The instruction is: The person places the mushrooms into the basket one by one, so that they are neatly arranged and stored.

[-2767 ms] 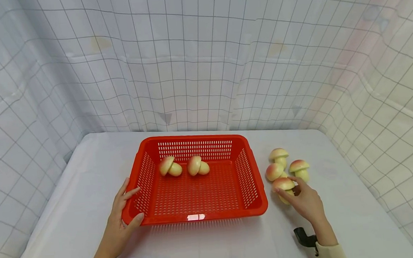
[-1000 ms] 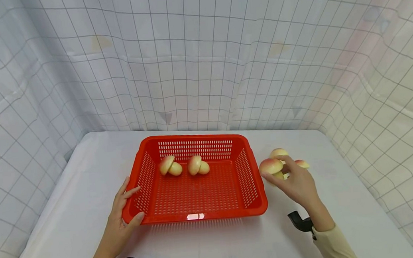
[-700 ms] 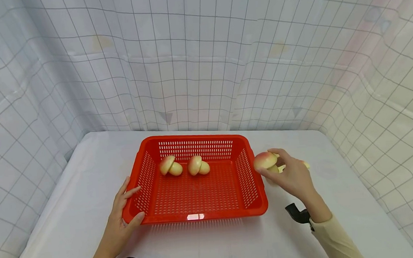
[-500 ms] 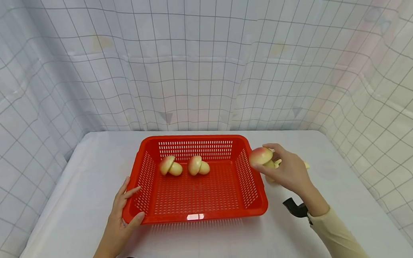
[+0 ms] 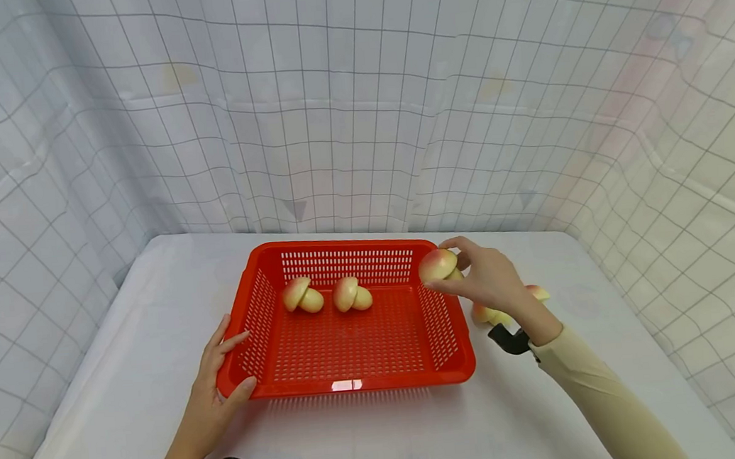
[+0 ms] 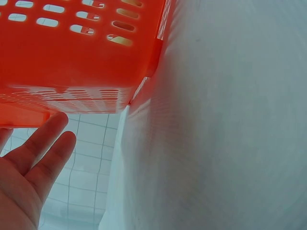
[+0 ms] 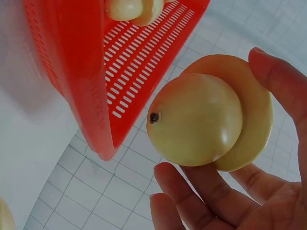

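My right hand (image 5: 486, 274) pinches a toy mushroom (image 5: 437, 265) with a pink-and-yellow cap, holding it above the right end of the red plastic basket (image 5: 353, 385). In the right wrist view its rounded stem faces the camera, with the thumb and fingers at the cap's edge. Two similar mushrooms lie inside, a left mushroom (image 5: 302, 295) and a middle mushroom (image 5: 351, 294). At the basket's left end rests my left hand (image 5: 209, 397), thumb and fingers over the rim. The left wrist view shows two straight fingers (image 6: 55, 155) by the rim.
More mushrooms (image 5: 491, 314) lie on the white tablecloth (image 5: 382, 442) right of the basket, partly hidden by the right forearm. A white grid-patterned curtain (image 5: 347, 117) encloses the table at the back and sides. A black wrist mount (image 5: 509, 339) sits below the right wrist.
My right hand has picked the nearest mushroom from the group on the right, lifted it and carried it leftward over the basket's right rim. The left hand and basket stay put.
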Available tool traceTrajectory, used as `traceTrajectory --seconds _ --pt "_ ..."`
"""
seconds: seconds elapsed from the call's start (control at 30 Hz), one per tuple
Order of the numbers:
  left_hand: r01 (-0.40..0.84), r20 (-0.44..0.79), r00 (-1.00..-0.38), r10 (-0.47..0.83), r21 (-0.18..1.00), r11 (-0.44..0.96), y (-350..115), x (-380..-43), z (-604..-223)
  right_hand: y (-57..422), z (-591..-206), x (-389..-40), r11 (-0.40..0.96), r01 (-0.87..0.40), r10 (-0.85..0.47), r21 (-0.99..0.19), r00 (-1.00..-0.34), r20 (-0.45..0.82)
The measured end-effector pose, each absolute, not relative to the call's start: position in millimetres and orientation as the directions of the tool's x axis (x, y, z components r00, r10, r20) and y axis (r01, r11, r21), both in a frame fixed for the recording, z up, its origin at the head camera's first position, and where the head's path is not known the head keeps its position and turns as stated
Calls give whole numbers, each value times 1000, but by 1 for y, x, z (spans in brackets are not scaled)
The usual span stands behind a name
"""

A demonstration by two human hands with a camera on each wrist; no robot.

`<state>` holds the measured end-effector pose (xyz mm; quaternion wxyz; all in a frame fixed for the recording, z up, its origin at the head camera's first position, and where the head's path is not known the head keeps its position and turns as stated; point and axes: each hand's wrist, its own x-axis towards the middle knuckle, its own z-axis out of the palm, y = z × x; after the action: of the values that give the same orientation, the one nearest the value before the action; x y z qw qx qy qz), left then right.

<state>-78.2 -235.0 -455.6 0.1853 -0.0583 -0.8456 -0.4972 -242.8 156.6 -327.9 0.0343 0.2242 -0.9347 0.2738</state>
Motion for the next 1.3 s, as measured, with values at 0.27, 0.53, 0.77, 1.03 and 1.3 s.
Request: traceTrajectory --seconds 0.27,0.53,0.77,1.03,1.3 --pt "284 372 -924 -86 820 498 -236 -79 -457 138 -326 -265 717 -454 -479 -528 -872 99" --pt "273 358 -929 -89 829 488 -235 -78 -455 120 -326 -284 725 -467 -531 -507 -847 21" --pt "268 353 -932 -88 830 488 -235 -78 -455 106 -330 -297 704 -493 -589 -510 -807 -34" --pt "267 356 -930 -93 826 496 -235 -79 -456 92 -334 -307 732 -484 -592 -479 -800 -96" --pt "259 346 -933 -96 834 488 -234 -78 -455 82 -340 -314 760 -469 -595 -451 -781 -191"
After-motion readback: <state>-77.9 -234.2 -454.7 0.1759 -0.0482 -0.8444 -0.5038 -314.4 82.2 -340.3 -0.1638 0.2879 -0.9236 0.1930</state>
